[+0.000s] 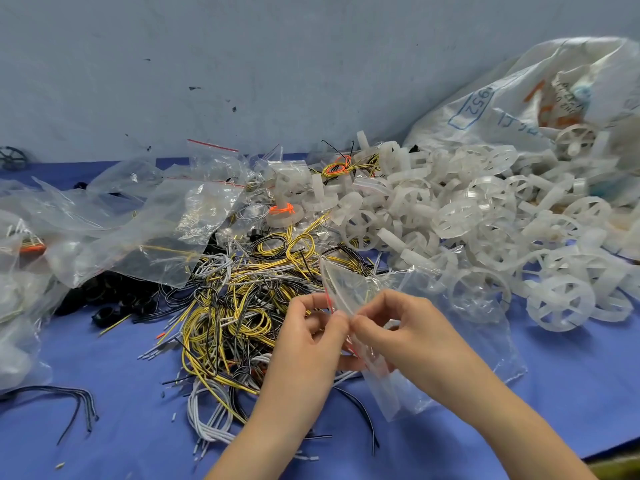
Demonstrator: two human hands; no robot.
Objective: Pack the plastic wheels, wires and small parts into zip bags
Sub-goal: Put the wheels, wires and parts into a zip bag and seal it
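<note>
I hold a clear zip bag (349,289) with a red seal line above the table's front middle. My left hand (308,337) and my right hand (394,330) both pinch its top edge, fingertips close together. Under and behind my hands lies a tangled heap of yellow, black and grey wires (242,289). A big pile of white plastic wheels (467,216) spreads across the right side. More clear zip bags (149,223) lie crumpled at the left, some with parts inside. Small black rings (114,299) sit beside the wires.
A large white woven sack (519,95) lies open at the back right against the grey wall, wheels spilling from it. Another clear bag (457,344) lies under my right hand. Loose black wires (76,407) rest on the blue table cover (571,393) at front left.
</note>
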